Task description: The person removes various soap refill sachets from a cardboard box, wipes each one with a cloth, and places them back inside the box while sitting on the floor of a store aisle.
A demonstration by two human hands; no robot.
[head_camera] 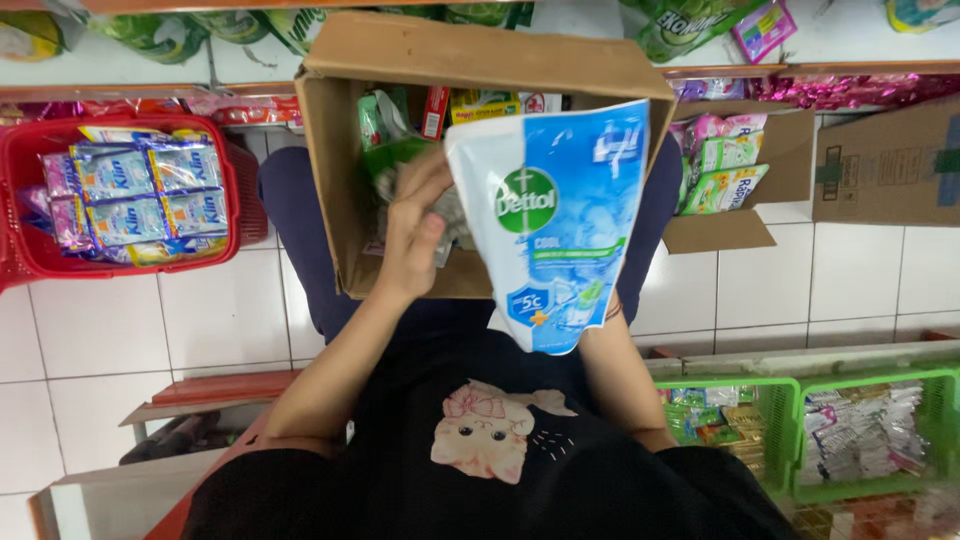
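A blue and white refill pouch [555, 225] is held upright at the centre of the frame, over the open cardboard box [340, 180] resting on the lap. The right hand is hidden behind the pouch, so its grip cannot be told; only the forearm shows below. The left hand [415, 225] is closed loosely on crumpled grey wrapping [455, 215] just inside the box. The step in hand appears to be unpacking. The next move seems to call for the pouch to be carried clear of the flaps without being squeezed.

More packets, green and red, are stood along the box's far wall. Sachet strips are piled in the red basket [235, 190] at upper left. Small packs are kept in the green crates [795, 420] at lower right.
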